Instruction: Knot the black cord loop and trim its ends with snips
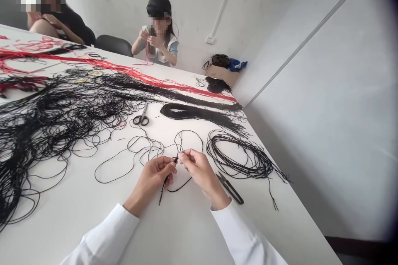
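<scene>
Left of the black-handled scissors (142, 116): loose black tangle (96, 109), spread in curls over the white bench (174, 238).
Left hand (157, 175): on the near side of the scissors and a little right of them, thumb and fingers pinched on the black cord (175, 160).
Step in hand: judging by the grip, a knot is being worked in that cord, between the fingertips of both hands.
Next move: probably calls for a steady left pinch while the right fingers draw the strand snug.
Cord's place: nearer the wearer than the scissors and to their right, held up between the hands.
Cord's look: thin, dark and wiry, with a thicker bunched part at the fingertips, small knots along it, a wide loop beyond the hands and a short tail hanging below the left one.
Right hand (199, 170): farther right of the scissors, thumb and forefinger closed on the cord just beside the left fingertips.
Black coil (263, 166): well right of the scissors, loosely ringed, ends straggling.
Thread snips (235, 193): right of the scissors and nearer the wearer, lying beside the right wrist.
</scene>
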`<action>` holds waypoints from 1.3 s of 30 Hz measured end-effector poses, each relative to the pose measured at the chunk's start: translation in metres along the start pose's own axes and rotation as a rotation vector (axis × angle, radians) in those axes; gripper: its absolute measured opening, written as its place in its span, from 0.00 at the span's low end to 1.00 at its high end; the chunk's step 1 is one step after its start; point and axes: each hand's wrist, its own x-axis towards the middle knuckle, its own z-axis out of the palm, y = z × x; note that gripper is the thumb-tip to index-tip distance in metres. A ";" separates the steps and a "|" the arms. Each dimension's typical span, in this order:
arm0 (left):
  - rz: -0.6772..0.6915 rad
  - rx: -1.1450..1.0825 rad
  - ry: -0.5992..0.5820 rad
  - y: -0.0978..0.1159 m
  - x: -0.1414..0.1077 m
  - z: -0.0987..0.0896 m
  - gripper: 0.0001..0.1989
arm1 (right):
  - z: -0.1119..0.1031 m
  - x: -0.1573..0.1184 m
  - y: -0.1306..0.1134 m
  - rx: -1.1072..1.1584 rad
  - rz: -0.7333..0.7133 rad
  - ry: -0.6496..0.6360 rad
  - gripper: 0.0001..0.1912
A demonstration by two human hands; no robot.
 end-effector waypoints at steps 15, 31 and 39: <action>0.180 0.378 0.077 -0.001 0.001 -0.009 0.16 | -0.018 -0.007 -0.017 -0.553 -0.336 -0.114 0.08; 0.145 0.480 0.015 0.005 0.005 -0.005 0.07 | -0.015 -0.011 0.000 -0.277 -0.092 -0.190 0.07; 0.152 0.481 0.005 0.007 0.007 -0.005 0.07 | -0.014 -0.010 0.009 -0.270 -0.130 -0.181 0.11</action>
